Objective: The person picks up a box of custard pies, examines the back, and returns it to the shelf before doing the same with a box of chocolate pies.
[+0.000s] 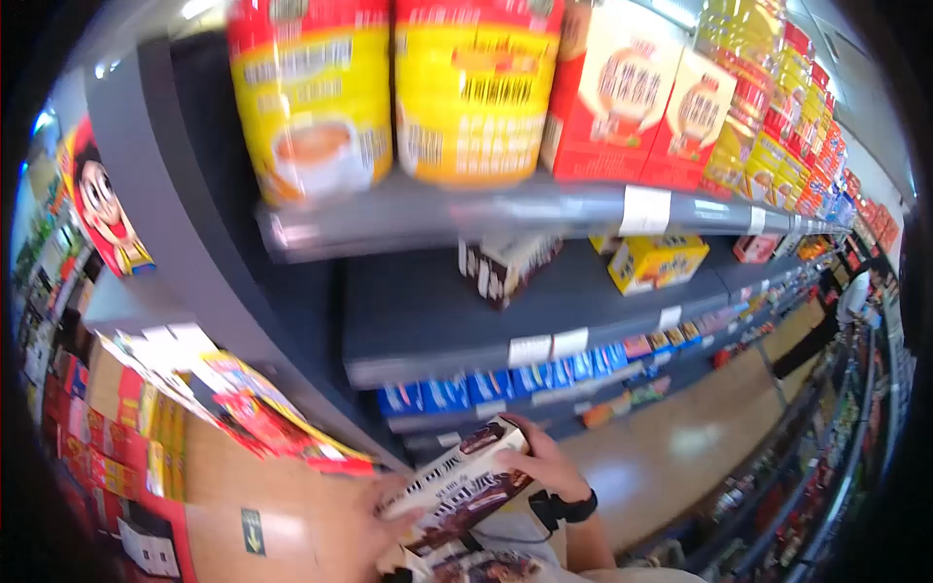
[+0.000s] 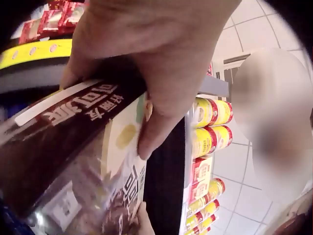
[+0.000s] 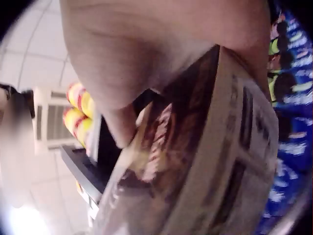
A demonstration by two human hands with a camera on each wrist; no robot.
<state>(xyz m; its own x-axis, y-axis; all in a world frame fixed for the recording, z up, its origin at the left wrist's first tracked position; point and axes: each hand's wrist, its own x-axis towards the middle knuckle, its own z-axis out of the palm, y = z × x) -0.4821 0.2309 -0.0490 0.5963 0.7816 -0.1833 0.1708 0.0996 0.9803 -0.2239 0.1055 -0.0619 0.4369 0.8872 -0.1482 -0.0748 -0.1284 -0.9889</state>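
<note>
A white and dark brown carton of chocolate pies point(image 1: 457, 481) is held tilted between both hands, low in front of the body. My left hand point(image 1: 374, 525) grips its left end; the left wrist view shows the thumb on one face and the fingers passing over the brown side, partly hidden. The right hand point(image 1: 549, 466) holds the upper right end, and in the right wrist view its thumb lies along the picture face of the carton point(image 3: 190, 156). Just below the carton, a brown-patterned package point(image 1: 496, 565) shows at the bottom of the head view.
A dark shelf unit carries large yellow-red canisters point(image 1: 471, 97) and red-white boxes point(image 1: 617, 92) on top. A similar brown-white box point(image 1: 501, 267) and yellow box point(image 1: 661, 260) stand below, with blue packs point(image 1: 491, 387) lower. A person point(image 1: 850, 301) is farther down the aisle.
</note>
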